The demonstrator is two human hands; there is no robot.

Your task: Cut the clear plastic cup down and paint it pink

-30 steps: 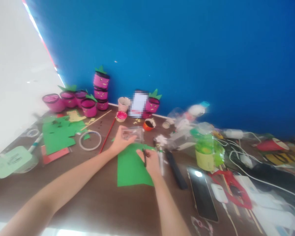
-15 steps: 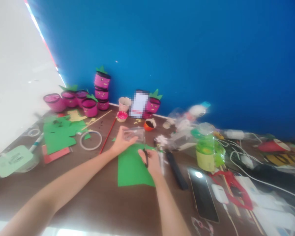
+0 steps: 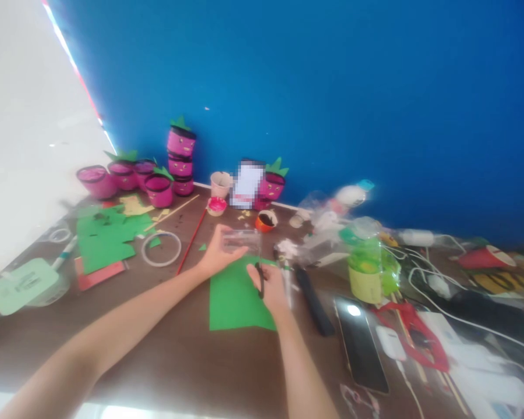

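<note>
My left hand (image 3: 217,253) is closed on a clear plastic piece (image 3: 240,240), perhaps a small box or a cut container; its exact kind I cannot make out. Black-handled scissors (image 3: 261,279) are in my right hand (image 3: 273,286), fingers wrapped round the handles. Their blades point away from me, up against the right end of the plastic; whether they are parted is too blurred to tell. Under both hands lies a green sheet (image 3: 238,302) on the brown table (image 3: 166,349).
Pink pots with green leaves (image 3: 158,189) stand along the blue wall. Left lie green scraps (image 3: 105,244), a tape roll (image 3: 160,250) and a red stick (image 3: 192,240). A black phone (image 3: 361,349), a green container (image 3: 364,270) and white cables (image 3: 436,302) crowd the right.
The plastic piece has shifted slightly right and toward me with my left hand. The scissor blades have moved a little to the right with it.
</note>
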